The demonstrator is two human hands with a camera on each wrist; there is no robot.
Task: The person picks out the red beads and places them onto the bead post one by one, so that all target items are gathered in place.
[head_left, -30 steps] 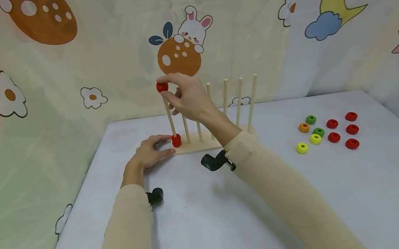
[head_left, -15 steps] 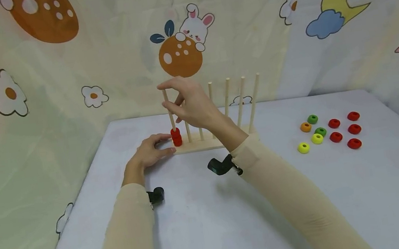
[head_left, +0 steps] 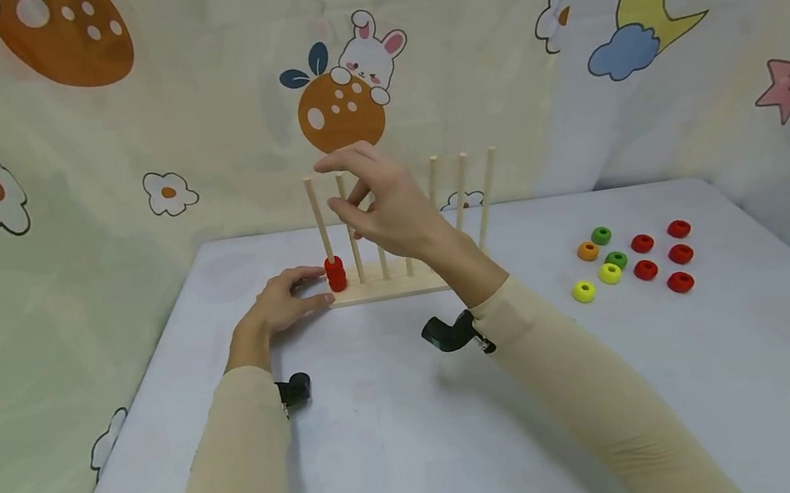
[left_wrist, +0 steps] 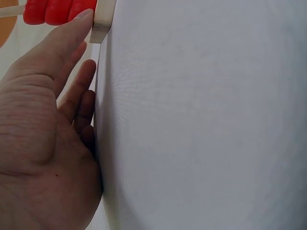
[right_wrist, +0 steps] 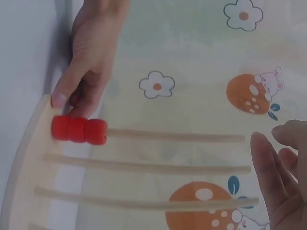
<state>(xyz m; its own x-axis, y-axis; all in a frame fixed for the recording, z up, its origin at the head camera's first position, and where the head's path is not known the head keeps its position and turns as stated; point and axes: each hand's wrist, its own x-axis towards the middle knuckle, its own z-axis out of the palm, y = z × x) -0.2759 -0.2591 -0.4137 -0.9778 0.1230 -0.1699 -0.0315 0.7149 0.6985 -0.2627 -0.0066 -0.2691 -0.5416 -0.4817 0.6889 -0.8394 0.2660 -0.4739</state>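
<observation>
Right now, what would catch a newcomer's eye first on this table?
Probably the wooden peg rack at mid-table, with red rings stacked on its leftmost peg. The right hand is raised, open, among the peg tops; the left hand touches the rack's base. Loose colourful rings lie to the right.

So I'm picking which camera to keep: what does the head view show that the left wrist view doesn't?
Only the head view shows the right hand raised, empty, among the pegs, and the loose beads on the table. Only the left wrist view shows a fingertip of the left hand touching the rack's base up close. Both show the stacked red beads.
</observation>
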